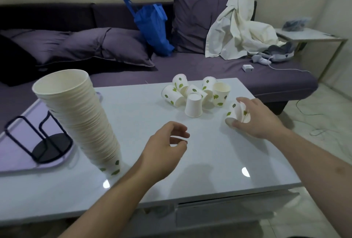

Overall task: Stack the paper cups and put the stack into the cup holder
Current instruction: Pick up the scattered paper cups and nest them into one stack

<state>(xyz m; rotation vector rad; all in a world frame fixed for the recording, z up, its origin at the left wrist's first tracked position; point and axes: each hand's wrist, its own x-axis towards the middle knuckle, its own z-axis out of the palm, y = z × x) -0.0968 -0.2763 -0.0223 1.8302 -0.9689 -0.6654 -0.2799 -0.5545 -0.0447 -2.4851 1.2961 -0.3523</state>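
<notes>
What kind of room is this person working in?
Most likely a home living room. A purple sofa with pillows runs behind a glossy coffee table, and a white cloth and blue bag lie casually on the sofa.

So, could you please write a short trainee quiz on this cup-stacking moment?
1. True or false: the tall stack already sits in the cup holder.
2. Which hand is gripping a cup? A) left B) right C) neither
3. Fill in: the plain cup nearest the camera in the loose pile stands ____ on the table.

Key: 1. False, it stands on the table beside the holder. 2. B, the right hand grips a leaf-print cup; the left hand is empty. 3. Upside down.
</notes>
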